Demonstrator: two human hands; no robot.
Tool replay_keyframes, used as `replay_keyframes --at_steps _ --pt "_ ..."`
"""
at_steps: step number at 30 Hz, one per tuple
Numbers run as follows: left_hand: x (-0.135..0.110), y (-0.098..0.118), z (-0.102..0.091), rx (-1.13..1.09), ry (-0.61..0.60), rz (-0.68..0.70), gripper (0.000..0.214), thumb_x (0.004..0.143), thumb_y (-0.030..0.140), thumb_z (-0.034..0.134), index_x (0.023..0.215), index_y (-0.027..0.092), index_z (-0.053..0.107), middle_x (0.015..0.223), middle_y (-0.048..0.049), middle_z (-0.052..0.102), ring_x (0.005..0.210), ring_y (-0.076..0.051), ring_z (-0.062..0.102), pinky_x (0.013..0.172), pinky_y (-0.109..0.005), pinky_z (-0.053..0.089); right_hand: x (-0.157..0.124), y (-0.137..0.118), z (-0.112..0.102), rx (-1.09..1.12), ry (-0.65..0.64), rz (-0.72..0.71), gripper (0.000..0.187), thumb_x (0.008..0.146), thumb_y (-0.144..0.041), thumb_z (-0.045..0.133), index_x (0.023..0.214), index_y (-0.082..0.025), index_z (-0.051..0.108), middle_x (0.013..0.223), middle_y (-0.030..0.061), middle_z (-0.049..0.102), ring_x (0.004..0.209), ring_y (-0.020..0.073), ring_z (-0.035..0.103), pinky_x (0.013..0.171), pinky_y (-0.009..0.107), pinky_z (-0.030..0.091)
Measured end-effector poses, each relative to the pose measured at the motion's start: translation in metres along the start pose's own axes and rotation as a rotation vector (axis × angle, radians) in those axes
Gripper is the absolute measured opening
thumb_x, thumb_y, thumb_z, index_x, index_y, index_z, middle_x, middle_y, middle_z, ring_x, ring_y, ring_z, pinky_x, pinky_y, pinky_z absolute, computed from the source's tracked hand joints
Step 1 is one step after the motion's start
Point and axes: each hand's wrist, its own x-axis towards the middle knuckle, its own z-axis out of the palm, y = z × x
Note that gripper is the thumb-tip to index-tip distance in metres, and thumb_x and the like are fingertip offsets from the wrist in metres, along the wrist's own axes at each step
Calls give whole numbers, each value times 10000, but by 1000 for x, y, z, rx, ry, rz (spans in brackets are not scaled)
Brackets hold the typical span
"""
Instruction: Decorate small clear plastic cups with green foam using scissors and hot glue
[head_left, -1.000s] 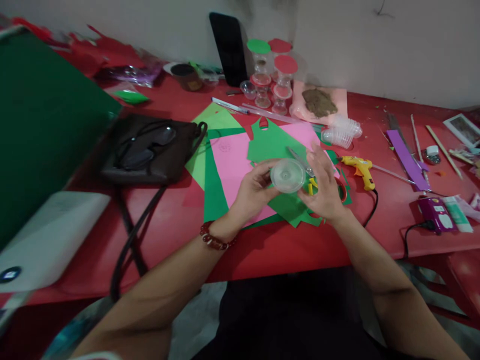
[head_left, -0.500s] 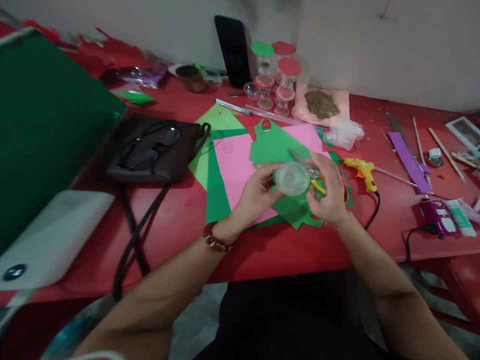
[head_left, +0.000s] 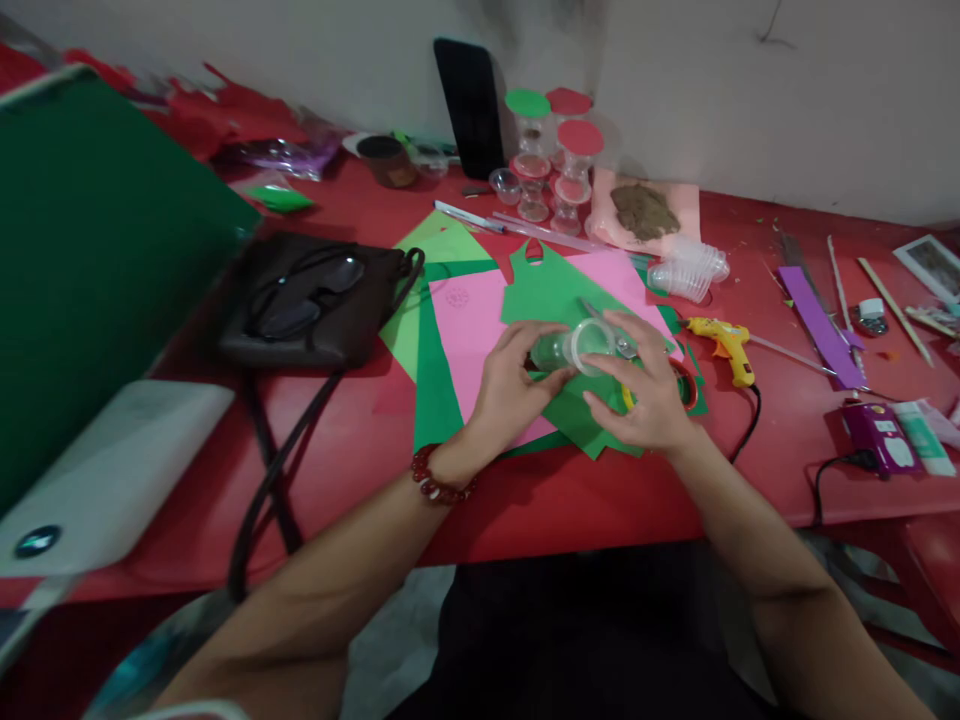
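My left hand (head_left: 517, 380) is closed around a clear plastic cup (head_left: 556, 350), tilted so its round rim faces right and towards me. The green paper shows through its wall. My right hand (head_left: 649, 385) has its fingers spread at the rim. One fingertip overlaps the rim, another reaches behind it, and the thumb stands apart below. Scissors (head_left: 628, 397) with yellow and red handles lie under the right hand, partly hidden. Beneath both hands are a cut green sheet (head_left: 536, 290) and a pink sheet (head_left: 465, 330).
Cups joined in pairs with red and green tops (head_left: 580, 137) stand by the wall near a phone (head_left: 469, 110). Sand (head_left: 645, 210) lies on pink paper. Stacked clear cups (head_left: 686, 270) and a yellow glue gun (head_left: 724, 345) are on the right. A dark bag (head_left: 330, 335) sits left.
The cup has turned from facing me to lying more sideways, its rim now to the right. My right hand has moved left onto the rim, with its fingers wider apart.
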Motion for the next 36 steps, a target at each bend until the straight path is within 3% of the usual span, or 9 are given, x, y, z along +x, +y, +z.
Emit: replay_keyframes --at_steps 8,16,24,32,36 --pt "-6 -6 5 -17 0 64 394 799 115 748 1182 204 715 1200 -94 716 1019 -205 683 760 -301 576 -1 0 5 -38 -35 4 306 928 -342 711 1230 -324 659 1576 78 541 1490 354 500 1168 652 459" --pt "-6 -9 8 -133 13 -5 407 757 192 811 1153 217 723 1153 -79 708 1028 -213 678 802 -319 583 -2 -4 6 -43 -48 33 374 904 -372 734 1263 -306 652 1587 98 541 1521 364 464 1209 639 415" --pt "-8 -3 8 -194 -30 -126 443 704 148 804 1134 215 728 1149 -80 717 997 -212 668 809 -336 585 0 -10 6 -82 2 10 380 904 -323 724 1272 -281 636 1541 125 585 1492 358 503 1185 615 460" --pt "-7 0 9 -406 -48 -276 515 676 267 916 1125 206 672 1062 -37 720 868 -169 704 809 -326 611 5 -12 -5 8 130 -6 678 897 -382 715 1517 -318 445 1511 131 578 1433 365 560 1166 642 490" --pt "-4 9 8 -562 -88 -384 530 651 302 956 1107 220 698 1075 -37 760 945 -197 726 864 -350 624 3 -10 -4 34 100 65 744 907 -416 727 1560 -337 381 1531 132 562 1454 372 541 1183 666 472"
